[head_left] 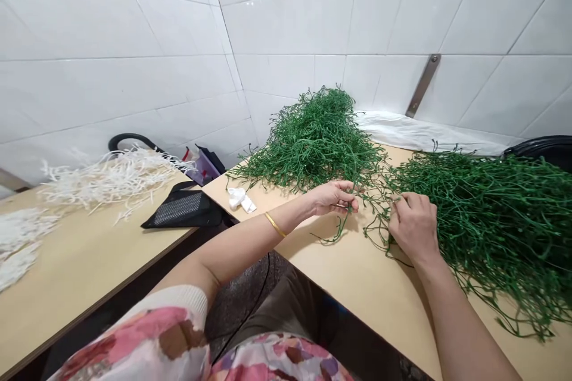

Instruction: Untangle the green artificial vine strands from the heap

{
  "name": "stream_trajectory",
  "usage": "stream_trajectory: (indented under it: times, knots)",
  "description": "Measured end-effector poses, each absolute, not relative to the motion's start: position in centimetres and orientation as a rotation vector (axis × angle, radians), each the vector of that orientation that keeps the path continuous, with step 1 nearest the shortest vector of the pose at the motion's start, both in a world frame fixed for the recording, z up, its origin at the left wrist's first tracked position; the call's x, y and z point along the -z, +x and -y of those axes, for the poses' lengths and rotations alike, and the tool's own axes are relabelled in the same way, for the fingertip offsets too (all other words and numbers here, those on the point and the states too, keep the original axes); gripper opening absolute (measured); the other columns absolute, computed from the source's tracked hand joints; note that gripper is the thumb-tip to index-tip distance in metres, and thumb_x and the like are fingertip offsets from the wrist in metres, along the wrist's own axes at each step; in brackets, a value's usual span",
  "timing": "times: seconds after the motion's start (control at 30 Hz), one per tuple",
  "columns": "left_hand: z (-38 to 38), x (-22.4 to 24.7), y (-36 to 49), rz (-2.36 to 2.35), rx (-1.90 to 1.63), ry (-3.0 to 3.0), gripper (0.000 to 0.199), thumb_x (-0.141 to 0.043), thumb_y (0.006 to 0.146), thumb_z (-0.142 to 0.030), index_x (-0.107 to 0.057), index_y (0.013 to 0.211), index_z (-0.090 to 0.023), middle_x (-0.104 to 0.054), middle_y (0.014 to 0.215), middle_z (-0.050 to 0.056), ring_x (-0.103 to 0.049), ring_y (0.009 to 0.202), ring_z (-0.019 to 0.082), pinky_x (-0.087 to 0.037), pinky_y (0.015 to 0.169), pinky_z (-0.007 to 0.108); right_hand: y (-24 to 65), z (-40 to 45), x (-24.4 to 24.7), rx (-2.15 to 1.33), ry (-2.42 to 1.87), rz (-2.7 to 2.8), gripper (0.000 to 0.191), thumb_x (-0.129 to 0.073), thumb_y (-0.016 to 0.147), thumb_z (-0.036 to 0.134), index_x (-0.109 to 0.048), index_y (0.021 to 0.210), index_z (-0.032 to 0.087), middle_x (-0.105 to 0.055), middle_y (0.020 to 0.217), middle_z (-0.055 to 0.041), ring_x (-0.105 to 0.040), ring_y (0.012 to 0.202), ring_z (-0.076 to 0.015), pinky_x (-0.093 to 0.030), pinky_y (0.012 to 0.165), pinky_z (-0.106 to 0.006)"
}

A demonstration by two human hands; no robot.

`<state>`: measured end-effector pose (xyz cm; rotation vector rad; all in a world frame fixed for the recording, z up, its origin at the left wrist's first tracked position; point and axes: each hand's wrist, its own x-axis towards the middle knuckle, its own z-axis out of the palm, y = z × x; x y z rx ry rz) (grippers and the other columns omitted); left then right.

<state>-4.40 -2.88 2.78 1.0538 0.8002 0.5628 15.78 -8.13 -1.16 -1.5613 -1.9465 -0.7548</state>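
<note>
Being held clear of a tangled heap of thin green wiry stems [487, 220] on a pale beige worktop [357, 274], one loose strand [344, 229] is being pinched in the closed left grip [334, 198], while adjoining stems [393, 208] are being pinched in the right grip [413, 226].

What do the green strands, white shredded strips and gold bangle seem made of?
The green branching strands look like moulded plastic, perhaps over wire: even colour, faint sheen, springy curves. The matte white shredded strips look like paper or thin plastic: flat, crisp ribbons. The slim gold-coloured bangle looks like polished metal or plating: smooth bright shine.
</note>
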Motion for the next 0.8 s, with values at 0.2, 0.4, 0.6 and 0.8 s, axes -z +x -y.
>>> stream_trajectory:
  times: [0.2, 0.4, 0.6, 0.8]
  knots:
    - [3.0, -2.3, -4.3, -0.791, -0.360, 1.215, 0.019, -0.065, 0.066, -0.013, -0.055, 0.081, -0.014, -0.067, 0.070, 0.006, -0.061, 0.064, 0.011, -0.038, 0.054, 0.021, 15.6, 8.3, 0.9, 0.656, -1.464, 1.864, 0.020, -0.045, 0.077, 0.013, -0.060, 0.091, 0.015, -0.061, 0.084, -0.0071, -0.046, 0.082, -0.0206, -0.031, 0.070, -0.031]
    - [2.5, -2.6, -4.0, -0.949, -0.579, 1.105, 0.023, -0.057, 0.071, -0.008, -0.048, 0.090, -0.016, -0.059, 0.056, -0.001, -0.060, 0.056, 0.012, -0.041, 0.054, 0.021, 15.2, 8.5, 0.9, 0.547, -1.382, 1.884, 0.022, -0.043, 0.081, 0.016, -0.058, 0.096, 0.015, -0.061, 0.087, -0.0088, -0.048, 0.085, -0.0218, -0.031, 0.074, -0.033]
    - [2.2, -2.9, -4.4, -0.998, -0.768, 0.939, 0.012, -0.048, 0.076, -0.007, -0.046, 0.084, -0.016, -0.053, 0.055, -0.003, -0.058, 0.050, 0.010, -0.045, 0.054, 0.022, 13.5, 9.4, 0.6, 0.381, -1.186, 2.137, 0.021, -0.047, 0.082, 0.026, -0.059, 0.096, 0.015, -0.059, 0.088, -0.0095, -0.047, 0.086, -0.0216, -0.032, 0.076, -0.033]
    - [2.3, -2.7, -5.2, -1.108, -0.499, 1.230, 0.006, -0.051, 0.074, -0.011, -0.051, 0.079, -0.016, -0.059, 0.056, 0.003, -0.055, 0.050, 0.012, -0.040, 0.049, 0.021, 12.0, 9.9, 1.0, 0.234, -1.190, 2.512, 0.023, -0.050, 0.080, 0.038, -0.058, 0.078, 0.017, -0.056, 0.081, -0.0078, -0.043, 0.082, -0.0206, -0.031, 0.076, -0.033]
